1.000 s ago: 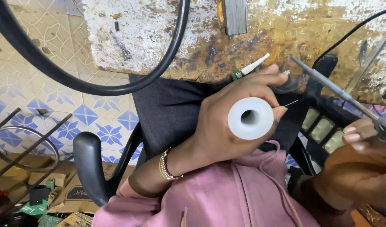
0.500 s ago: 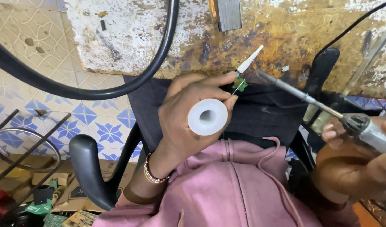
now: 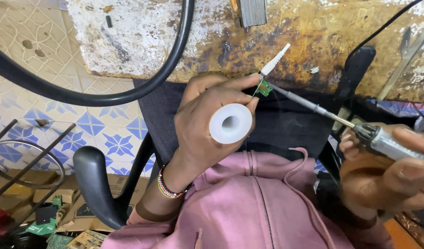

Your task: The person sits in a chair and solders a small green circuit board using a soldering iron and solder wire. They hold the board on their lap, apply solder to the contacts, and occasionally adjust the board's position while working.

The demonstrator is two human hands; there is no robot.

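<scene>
Head view: left hand point(image 3: 207, 124) grips white solder spool point(image 3: 230, 123) and small green board point(image 3: 265, 87); right hand point(image 3: 387, 173) clenches soldering iron point(image 3: 359, 131), tip touching board.

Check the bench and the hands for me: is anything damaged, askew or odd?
The wooden bench top is badly worn: white coating flaked away, with dark burn-like stains. Otherwise nothing stands out: the left hand grips a white spool and a small green circuit board, and the right hand holds a soldering iron to it.

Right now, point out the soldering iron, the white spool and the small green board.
soldering iron point(image 3: 309, 103), head view, on its metal shaft.
white spool point(image 3: 230, 123), head view, on its round end face.
small green board point(image 3: 266, 87), head view, on its green face.
</scene>
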